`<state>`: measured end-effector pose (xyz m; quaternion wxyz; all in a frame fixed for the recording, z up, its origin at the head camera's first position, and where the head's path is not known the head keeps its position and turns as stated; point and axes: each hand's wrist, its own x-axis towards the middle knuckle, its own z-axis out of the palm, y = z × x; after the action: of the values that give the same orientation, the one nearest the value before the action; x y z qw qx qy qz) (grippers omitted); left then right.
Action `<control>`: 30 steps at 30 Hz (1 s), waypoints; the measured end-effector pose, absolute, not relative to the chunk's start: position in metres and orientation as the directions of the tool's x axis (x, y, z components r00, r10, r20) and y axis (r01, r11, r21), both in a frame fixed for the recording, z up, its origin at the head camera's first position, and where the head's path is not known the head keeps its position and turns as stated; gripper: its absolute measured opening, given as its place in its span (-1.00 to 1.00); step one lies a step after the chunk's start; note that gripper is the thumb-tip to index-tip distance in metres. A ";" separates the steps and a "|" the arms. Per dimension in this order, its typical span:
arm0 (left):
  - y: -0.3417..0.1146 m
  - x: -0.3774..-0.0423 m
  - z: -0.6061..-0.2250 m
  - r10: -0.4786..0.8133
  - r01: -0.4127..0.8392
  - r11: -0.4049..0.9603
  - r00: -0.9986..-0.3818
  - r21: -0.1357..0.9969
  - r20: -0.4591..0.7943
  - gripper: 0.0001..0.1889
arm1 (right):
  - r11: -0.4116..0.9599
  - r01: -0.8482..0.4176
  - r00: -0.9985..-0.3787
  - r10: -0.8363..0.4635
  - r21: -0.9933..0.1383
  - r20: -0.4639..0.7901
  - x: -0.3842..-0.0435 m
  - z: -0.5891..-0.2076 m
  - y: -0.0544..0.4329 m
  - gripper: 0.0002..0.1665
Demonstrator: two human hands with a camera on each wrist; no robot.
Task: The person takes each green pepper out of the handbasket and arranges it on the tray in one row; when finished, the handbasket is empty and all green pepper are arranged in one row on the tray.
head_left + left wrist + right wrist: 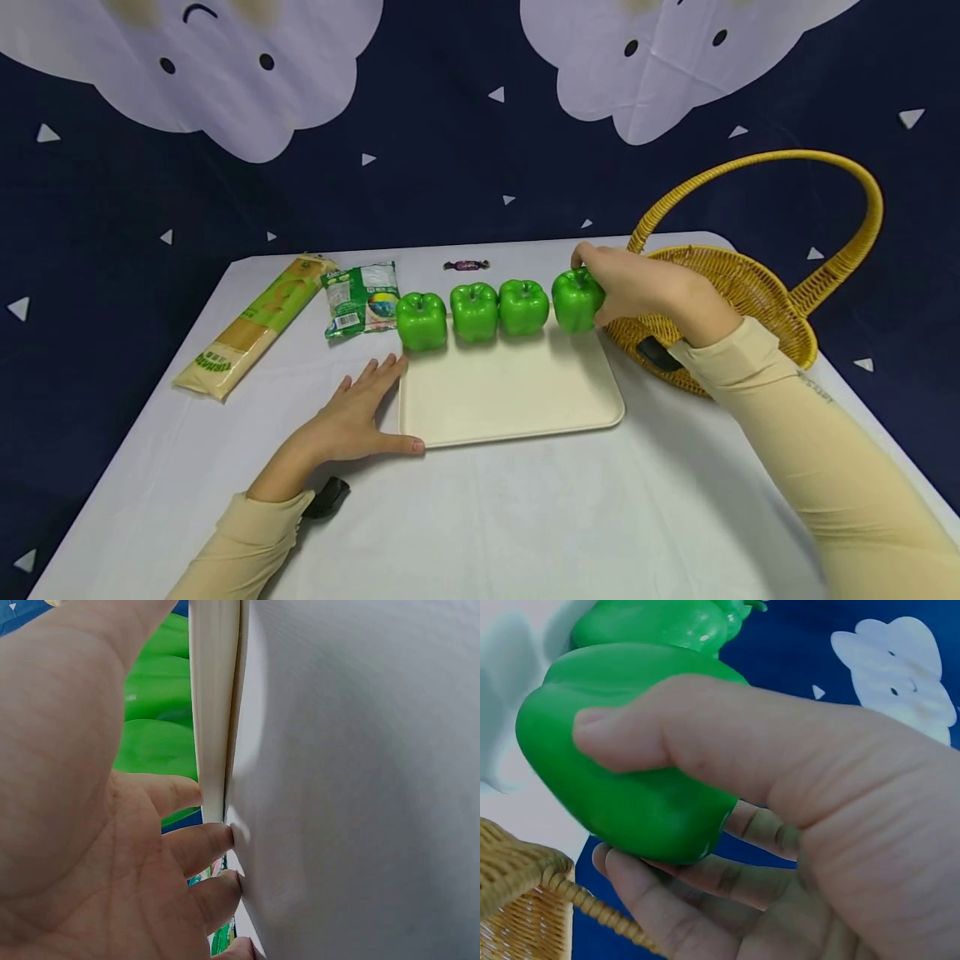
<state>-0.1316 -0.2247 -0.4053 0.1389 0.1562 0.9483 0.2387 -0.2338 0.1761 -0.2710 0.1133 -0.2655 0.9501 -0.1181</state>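
Note:
My right hand (637, 287) grips a green bell pepper (577, 302) at the tray's far right corner; whether the pepper touches the tray, I cannot tell. In the right wrist view the thumb lies across this pepper (630, 787), with the fingers beneath it. Three more green bell peppers, the leftmost (422, 322), the middle one (475, 312) and the right one (523, 307), form a row along the far edge of the cream tray (510, 392). At the tray's left side my left hand (348, 425) is spread, its thumb and fingertips against the rim (214, 712).
A wicker basket (720, 267) with a tall arched handle stands right of the tray, under my right forearm. Back left lie a long noodle packet (258, 325) and a green snack bag (363, 298). A purple wrapped candy (466, 266) lies behind the peppers.

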 end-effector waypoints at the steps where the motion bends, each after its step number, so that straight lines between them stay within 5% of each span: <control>1: -0.225 -0.132 -0.405 0.363 0.231 0.837 -0.913 0.496 -0.188 0.42 | 0.835 -0.472 -0.834 -0.527 -0.283 -0.165 -0.236 -0.271 0.174 -0.11; 30: -0.225 -0.132 -0.406 0.372 0.243 0.830 -0.912 0.502 -0.173 0.42 | 0.902 -0.414 -0.824 -0.428 -0.122 -0.372 -0.275 -0.284 0.148 -0.13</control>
<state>-0.1321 -0.2252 -0.4061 0.1326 0.1624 0.9473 0.2423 -0.2749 0.1484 -0.2837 0.1989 -0.2203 0.9548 -0.0178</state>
